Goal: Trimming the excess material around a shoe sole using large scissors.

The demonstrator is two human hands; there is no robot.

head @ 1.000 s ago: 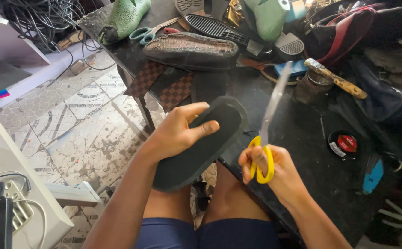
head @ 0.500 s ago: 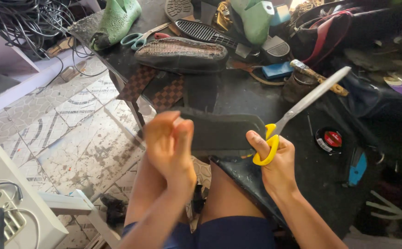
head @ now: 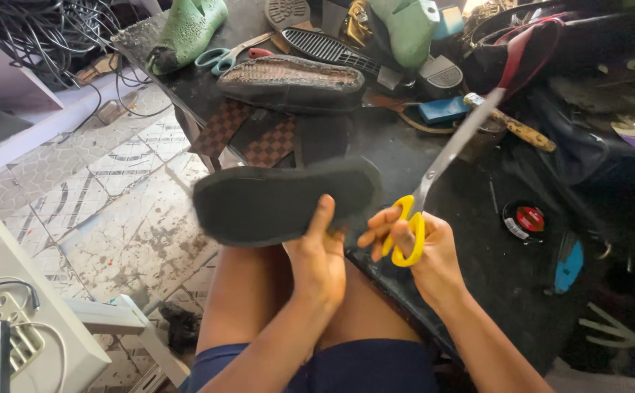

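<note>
My left hand (head: 319,256) grips a flat black shoe sole (head: 274,200) by its right end, thumb on top. The sole lies roughly level and points left, above my knees. My right hand (head: 421,247) holds yellow-handled scissors (head: 434,182) with fingers through the loops. Their long metal blades are together and point up to the right, clear of the sole. The two hands are close together, just right of the sole's end.
A dark workbench (head: 405,145) ahead carries a finished shoe sole unit (head: 292,80), green shoe lasts (head: 186,29), teal-handled scissors (head: 223,57), a wooden-handled tool (head: 510,124) and checkered material pieces (head: 248,135). A round tin (head: 525,218) lies to the right. Tiled floor (head: 106,204) and tangled cables (head: 41,29) lie left.
The left hand has turned the sole from edge-on to flat, its face toward the camera, and now grips its right end. The scissors have stayed raised, tilting slightly more upright.
</note>
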